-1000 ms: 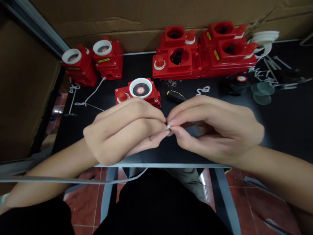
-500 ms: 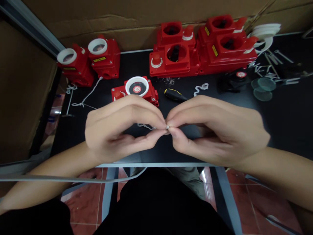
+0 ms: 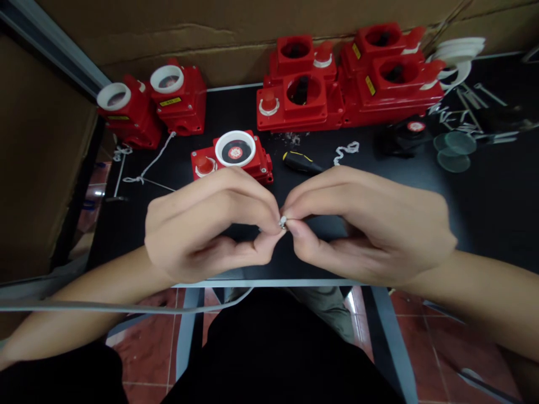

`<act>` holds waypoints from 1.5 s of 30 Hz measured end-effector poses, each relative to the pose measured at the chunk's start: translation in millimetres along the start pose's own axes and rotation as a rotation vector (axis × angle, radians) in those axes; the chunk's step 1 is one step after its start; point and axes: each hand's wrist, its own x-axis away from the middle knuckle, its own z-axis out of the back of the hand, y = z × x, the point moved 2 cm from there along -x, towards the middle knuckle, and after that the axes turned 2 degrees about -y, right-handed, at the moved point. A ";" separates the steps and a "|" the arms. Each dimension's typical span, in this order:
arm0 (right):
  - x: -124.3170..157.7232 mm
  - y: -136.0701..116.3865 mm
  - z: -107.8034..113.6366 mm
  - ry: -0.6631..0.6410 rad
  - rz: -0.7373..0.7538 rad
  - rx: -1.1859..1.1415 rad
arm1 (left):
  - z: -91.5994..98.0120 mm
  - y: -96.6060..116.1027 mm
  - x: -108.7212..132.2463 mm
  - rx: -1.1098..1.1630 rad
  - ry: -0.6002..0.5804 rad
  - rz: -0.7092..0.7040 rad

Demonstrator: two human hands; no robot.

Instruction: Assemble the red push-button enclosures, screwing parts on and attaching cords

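Pinched between the fingertips of both hands is a small whitish piece [image 3: 282,222] with a shiny, metal-looking spot; it is too small to name for certain. My left hand [image 3: 210,227] closes thumb and fingers on its left side. From the right, my right hand [image 3: 370,227] pinches it too, the fingertips of the two hands almost touching. Just beyond my left hand lies a red housing [image 3: 263,163] with a white ring [image 3: 219,158] around a dark window. A black-and-yellow screwdriver handle [image 3: 302,163] lies behind the fingertips, its far end hidden by my right hand.
More red housings stand at the back left [image 3: 181,106] and back right [image 3: 303,112]. White cord [image 3: 151,163] trails at left, another bit of cord [image 3: 347,150] at centre. Glass discs [image 3: 455,150], metal tools [image 3: 474,101] and white rings [image 3: 458,53] lie at right. A grey cable [image 3: 126,307] crosses in front.
Both hands have shifted slightly left, and the fingertips have rolled so more of the small piece shows. The red housing's knob is less covered by my left hand.
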 end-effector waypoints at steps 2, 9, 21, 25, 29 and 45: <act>-3.1 -1.9 5.4 -0.090 -0.008 0.014 | 0.5 0.2 0.1 -0.001 0.002 0.018; 2.6 -2.6 -4.1 0.072 -0.004 0.010 | 2.2 0.3 2.8 0.030 -0.022 0.046; -2.9 -5.4 7.3 -0.083 -0.105 -0.115 | -0.6 15.3 3.5 -0.176 -0.020 -0.047; -0.1 -0.3 -2.1 -0.046 -0.245 -0.393 | -8.3 7.2 6.0 -0.107 0.001 -0.027; -0.8 2.7 -4.3 0.002 -0.286 -0.467 | -14.9 -5.3 6.8 -0.005 0.177 0.068; 4.4 -2.7 -9.6 0.110 -0.219 -0.286 | -16.5 -3.2 -0.3 0.152 0.109 0.168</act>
